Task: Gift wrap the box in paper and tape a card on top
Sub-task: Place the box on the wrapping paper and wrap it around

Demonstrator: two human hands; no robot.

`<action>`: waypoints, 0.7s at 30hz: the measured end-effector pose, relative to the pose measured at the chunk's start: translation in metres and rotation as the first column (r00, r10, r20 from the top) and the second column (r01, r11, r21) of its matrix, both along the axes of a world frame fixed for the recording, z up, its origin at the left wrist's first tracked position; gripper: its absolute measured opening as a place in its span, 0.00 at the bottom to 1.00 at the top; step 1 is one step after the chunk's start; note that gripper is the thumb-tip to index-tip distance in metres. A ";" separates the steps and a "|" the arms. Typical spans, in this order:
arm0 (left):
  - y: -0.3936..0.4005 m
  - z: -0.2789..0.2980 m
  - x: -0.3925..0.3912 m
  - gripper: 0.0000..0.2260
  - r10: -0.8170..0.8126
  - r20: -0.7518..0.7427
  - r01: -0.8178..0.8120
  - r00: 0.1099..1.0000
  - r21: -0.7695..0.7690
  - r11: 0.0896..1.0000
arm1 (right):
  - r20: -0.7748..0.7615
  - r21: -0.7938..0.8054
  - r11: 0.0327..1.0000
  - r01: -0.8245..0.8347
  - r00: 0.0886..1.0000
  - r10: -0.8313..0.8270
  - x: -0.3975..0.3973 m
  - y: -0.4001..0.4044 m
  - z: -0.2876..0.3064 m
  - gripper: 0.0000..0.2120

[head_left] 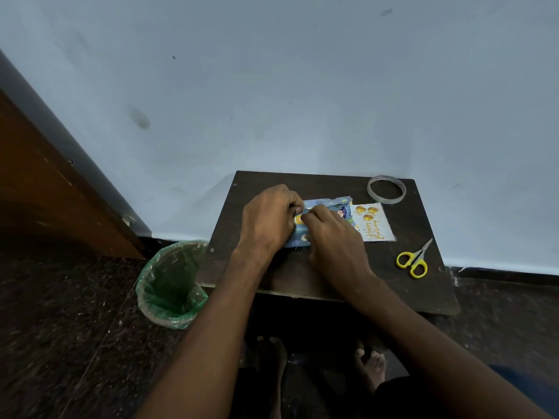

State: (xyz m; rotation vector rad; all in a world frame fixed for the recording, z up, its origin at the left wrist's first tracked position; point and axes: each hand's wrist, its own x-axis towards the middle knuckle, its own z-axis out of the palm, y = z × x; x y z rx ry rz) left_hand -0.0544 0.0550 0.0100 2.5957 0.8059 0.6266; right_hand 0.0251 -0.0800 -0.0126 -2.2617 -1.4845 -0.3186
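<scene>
A small box covered in blue patterned wrapping paper (328, 207) lies in the middle of a small dark wooden table (302, 276). Both hands sit on top of it and hide most of it. My left hand (267, 219) has its fingers curled and pinches the paper at the box's left part. My right hand (332, 240) pinches the paper right beside it, fingertips meeting the left hand's. A white greeting card (373, 226) with gold balloons lies flat just right of the box.
A roll of clear tape (386, 189) lies at the table's back right corner. Yellow-handled scissors (413, 259) lie near the right edge. A bin with a green liner (171, 282) stands on the floor at the table's left. The wall is directly behind.
</scene>
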 end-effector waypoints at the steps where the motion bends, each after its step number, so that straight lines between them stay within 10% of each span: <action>1: 0.002 0.001 -0.002 0.09 -0.020 -0.005 0.020 1.000 -0.014 1.000 | -0.036 0.003 1.000 0.005 0.999 -0.005 0.005 0.000 0.002 0.14; 21: 0.014 0.011 -0.011 0.16 -0.105 0.005 0.105 0.994 -0.120 0.987 | -0.098 0.110 0.994 -0.021 0.995 0.032 0.007 0.003 0.002 0.04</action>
